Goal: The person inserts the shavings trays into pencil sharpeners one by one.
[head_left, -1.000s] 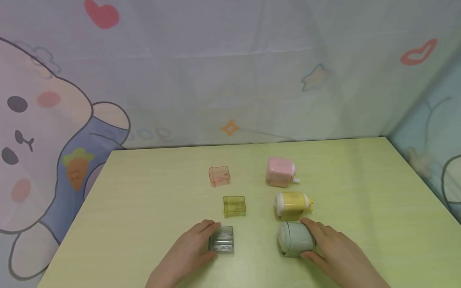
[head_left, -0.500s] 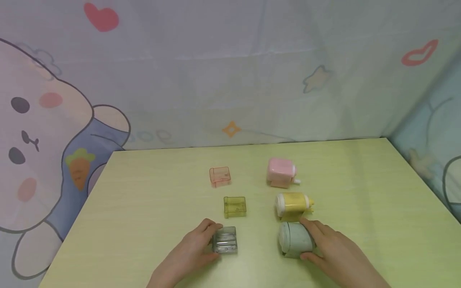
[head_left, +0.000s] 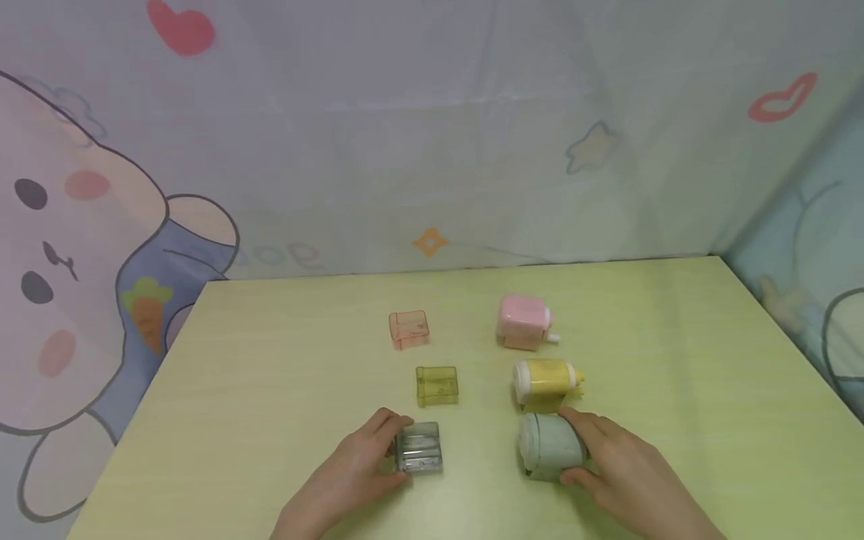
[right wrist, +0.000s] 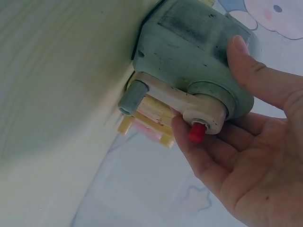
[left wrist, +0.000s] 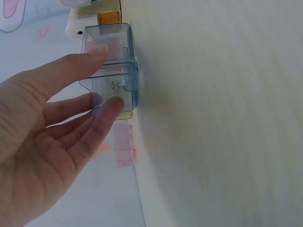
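Together at the desk (head_left: 236, 390): a person's left grip (head_left: 351, 469) holds a clear grey box (head_left: 418, 448) while the right grip (head_left: 621, 469) holds a green sharpener (head_left: 553, 446).
Left grip: drawn in to the box's width, thumb on one side, fingertips on the opposite side.
Right grip: spread around the sharpener's crank end, thumb and fingers on opposite sides of its rounded body.
Grey box: nearest in its row, facing the sharpener across a gap; cannot tell whether it rests on the desk or hangs just above. Likely light, stiff, a little slippery and liable to crack; best pinched by its side walls.
Green sharpener: right of the box; probably the heavier piece, hard and smooth, best held by the body, clear of the crank (right wrist: 173, 90) and red knob (right wrist: 197, 133).
Beyond the box: an olive box (head_left: 437, 386), then a pink box (head_left: 409, 328).
Beyond the sharpener: a yellow sharpener (head_left: 548, 377), then a pink sharpener (head_left: 522, 321).
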A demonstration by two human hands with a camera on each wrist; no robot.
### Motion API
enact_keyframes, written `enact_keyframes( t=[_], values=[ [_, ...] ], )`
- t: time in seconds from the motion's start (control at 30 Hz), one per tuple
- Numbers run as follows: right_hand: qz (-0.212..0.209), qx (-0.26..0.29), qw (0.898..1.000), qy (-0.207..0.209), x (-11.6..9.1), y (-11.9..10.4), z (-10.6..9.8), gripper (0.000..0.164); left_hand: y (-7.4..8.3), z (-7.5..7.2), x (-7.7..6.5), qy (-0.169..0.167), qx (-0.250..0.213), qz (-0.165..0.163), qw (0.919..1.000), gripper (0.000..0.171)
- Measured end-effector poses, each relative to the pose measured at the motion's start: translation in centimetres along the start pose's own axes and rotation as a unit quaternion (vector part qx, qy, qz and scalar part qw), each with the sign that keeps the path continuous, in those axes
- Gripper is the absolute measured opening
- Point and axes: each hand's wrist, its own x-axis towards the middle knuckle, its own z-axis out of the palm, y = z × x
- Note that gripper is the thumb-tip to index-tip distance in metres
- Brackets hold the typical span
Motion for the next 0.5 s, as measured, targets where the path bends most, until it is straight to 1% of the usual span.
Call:
enact_keyframes(
  t=[0.23,0.5],
  values=[
    [0.003,-0.001,1.0,0.004,0.1,0.03,0.2,0.07,0.09,0.0,0.3,-0.004,-0.001,0.0,1.0,0.056],
    [-0.008,0.009,1.0,0.013,0.37,0.03,0.35,0.071,0.33,0.36,0.73,-0.002,-0.009,0.016,0.9998,0.054]
  ],
)
